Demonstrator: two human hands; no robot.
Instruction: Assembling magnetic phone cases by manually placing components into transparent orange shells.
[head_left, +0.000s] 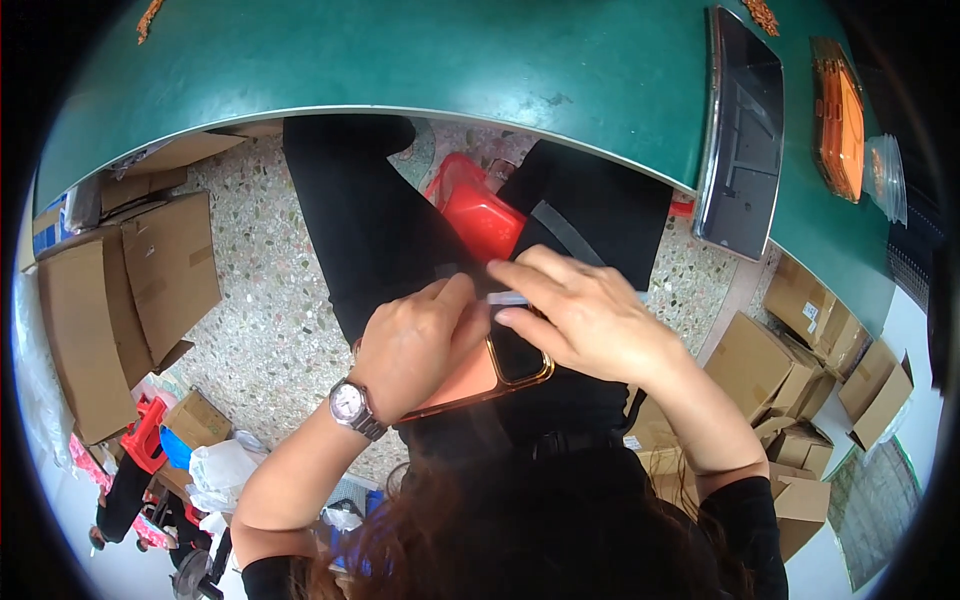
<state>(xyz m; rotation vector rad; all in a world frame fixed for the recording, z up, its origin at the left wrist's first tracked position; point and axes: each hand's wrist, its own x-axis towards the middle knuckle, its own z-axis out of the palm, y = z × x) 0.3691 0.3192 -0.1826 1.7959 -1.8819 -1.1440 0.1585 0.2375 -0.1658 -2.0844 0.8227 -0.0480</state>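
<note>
My left hand (415,345), with a wristwatch (352,405) on its wrist, grips an orange phone case with a gold rim (490,375) over my lap. My right hand (585,315) reaches across the case's top end and pinches a small pale strip (508,298) between thumb and fingers. The case's dark camera area shows under my right palm. Both hands are close together, touching the case, above my black trousers.
A green table (450,70) curves across the top, carrying a dark tray (742,135) and an orange tray (838,118). A red plastic stool (475,210) sits under me. Cardboard boxes (120,290) lie on the speckled floor at left, and more boxes (790,370) at right.
</note>
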